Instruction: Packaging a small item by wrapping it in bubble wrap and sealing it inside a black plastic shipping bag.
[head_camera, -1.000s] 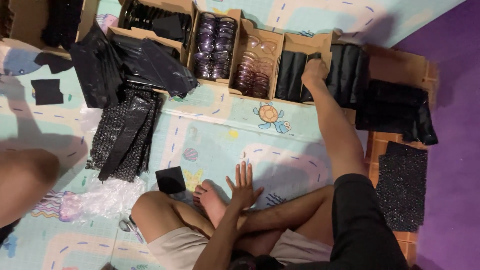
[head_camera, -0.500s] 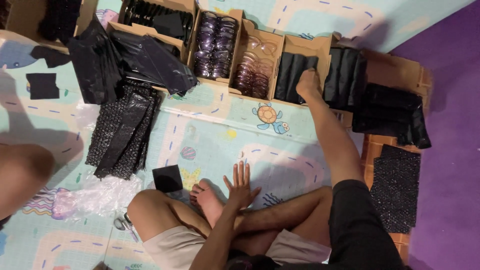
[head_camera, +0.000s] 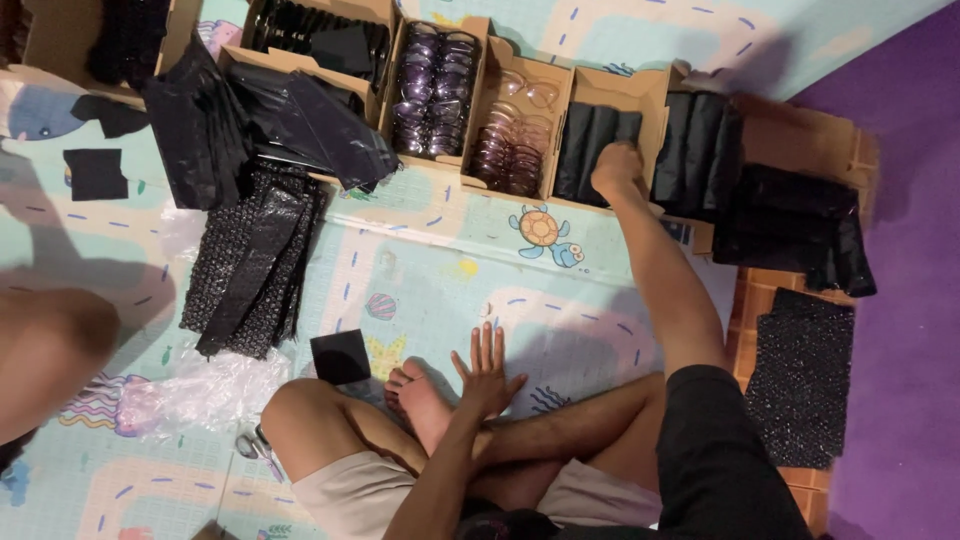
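right hand closed on black pouches upright in cardboard box | left hand open, resting on foot | pouches probably soft, light; pinch one by top edge

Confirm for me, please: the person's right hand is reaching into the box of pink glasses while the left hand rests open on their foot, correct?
Not quite. In the head view the right hand reaches into the box of black pouches, beside the pink glasses. The left hand does rest open on the foot.

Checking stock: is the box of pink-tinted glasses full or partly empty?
Partly empty: the glasses crowd the near half, with bare cardboard around one pair at the far end.
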